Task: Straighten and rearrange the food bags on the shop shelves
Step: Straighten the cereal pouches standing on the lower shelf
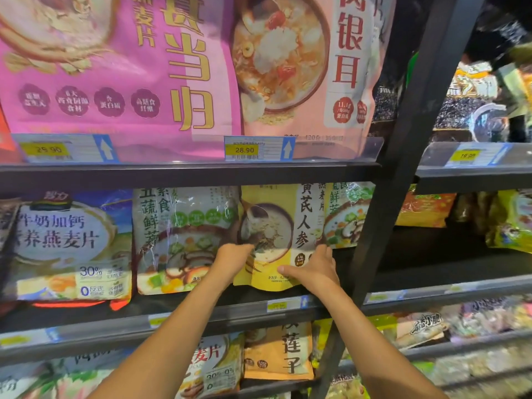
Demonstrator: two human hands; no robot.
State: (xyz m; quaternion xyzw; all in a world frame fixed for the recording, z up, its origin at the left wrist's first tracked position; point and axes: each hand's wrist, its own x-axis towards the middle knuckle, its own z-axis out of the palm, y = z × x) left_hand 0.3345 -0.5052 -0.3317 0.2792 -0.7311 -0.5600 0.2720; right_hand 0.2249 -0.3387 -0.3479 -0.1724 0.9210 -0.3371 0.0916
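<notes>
A yellow oatmeal bag (280,223) with a bowl picture stands upright on the middle shelf (184,305). My left hand (233,259) grips its lower left edge and my right hand (315,269) holds its lower right side, thumb across the front. Left of it stands a grey-green vegetable cereal bag (178,234), partly tucked behind the yellow one. Another bag of the same vegetable kind (347,214) shows behind the yellow bag's right edge. Further left is a blue milk-calcium oatmeal bag (69,243).
Large pink bag (121,67) and pale pink bag (305,64) fill the upper shelf, above price tags (256,148). A black upright post (403,156) divides the shelving. Orange and yellow bags (426,210) lie in the right bay. More bags (277,352) sit on the shelf below.
</notes>
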